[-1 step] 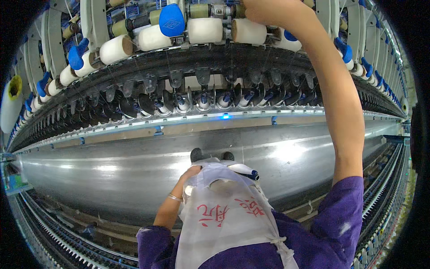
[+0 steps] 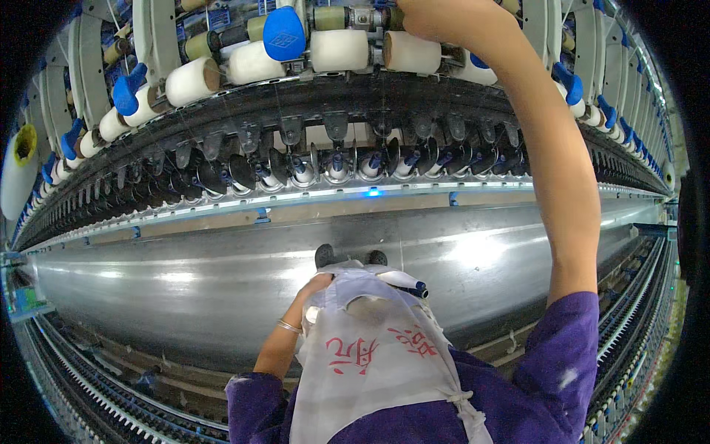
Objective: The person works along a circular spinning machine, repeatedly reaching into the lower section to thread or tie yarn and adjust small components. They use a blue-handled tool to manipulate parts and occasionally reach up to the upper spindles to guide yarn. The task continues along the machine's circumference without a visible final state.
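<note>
My right hand [image 2: 451, 21] reaches up to the top edge of the view, over the drafting rollers of a spinning frame. Its fingers are curled against the olive-green roller [image 2: 336, 18] line, just above a white roller [image 2: 412, 53]; what they grip, if anything, is hidden. Down at my waist, my left hand [image 2: 318, 283] is at the edge of my white apron [image 2: 384, 348], its fingers hidden by the cloth. A white bobbin with a dark blue end [image 2: 403, 281] sticks out of the apron's right side.
Blue paddle-shaped levers [image 2: 284, 34] stand out along the white rollers. Below them runs a row of spindles with bobbins [image 2: 337, 166] and a rail bearing a lit blue lamp [image 2: 373, 192]. Another machine [image 2: 126, 392] lies behind me, across the shiny grey floor [image 2: 222, 296].
</note>
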Demonstrator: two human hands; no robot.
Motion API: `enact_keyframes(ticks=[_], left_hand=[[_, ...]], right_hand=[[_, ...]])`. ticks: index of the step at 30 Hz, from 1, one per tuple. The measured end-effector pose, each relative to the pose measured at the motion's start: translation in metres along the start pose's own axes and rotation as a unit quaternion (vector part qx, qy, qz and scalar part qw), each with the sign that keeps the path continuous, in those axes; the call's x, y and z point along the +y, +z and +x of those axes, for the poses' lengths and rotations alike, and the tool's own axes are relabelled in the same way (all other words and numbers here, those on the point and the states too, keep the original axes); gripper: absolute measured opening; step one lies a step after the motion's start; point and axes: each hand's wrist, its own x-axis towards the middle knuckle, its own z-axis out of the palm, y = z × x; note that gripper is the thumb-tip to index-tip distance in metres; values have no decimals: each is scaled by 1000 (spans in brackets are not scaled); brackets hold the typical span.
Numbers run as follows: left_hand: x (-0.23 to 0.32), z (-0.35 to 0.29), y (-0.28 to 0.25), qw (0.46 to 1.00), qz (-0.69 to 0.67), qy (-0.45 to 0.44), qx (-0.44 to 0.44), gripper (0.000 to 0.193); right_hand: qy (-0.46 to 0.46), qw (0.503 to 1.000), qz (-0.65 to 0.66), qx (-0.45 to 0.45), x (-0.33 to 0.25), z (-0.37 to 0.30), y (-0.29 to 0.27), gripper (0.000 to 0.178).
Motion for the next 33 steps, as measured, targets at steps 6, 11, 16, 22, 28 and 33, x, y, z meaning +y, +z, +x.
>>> enact_keyframes(ticks=[6,11,16,22,28,33], left_hand=[[17,-11,-16,999,-9,-14,-32,33],[67,-14,-44,988,-15,80,132,34],[141,24,-56,868,-1,182,462,39],[187,93,-96,804,6,180,566,17],[273,-26,-139,623,-181,469,599,13],[247,-107,-128,607,-187,486,600,13]], right_hand=[[-28,1000,-12,9,-2,-1,9,17],[-24,1000,-6,-9,-2,-3,4,17],[-28,999,11,-26,-3,-2,-1,15],[20,991,129,35,-2,7,0,15],[-3,854,392,341,-8,-6,-1,13],[-23,744,464,480,-82,-87,46,14]])
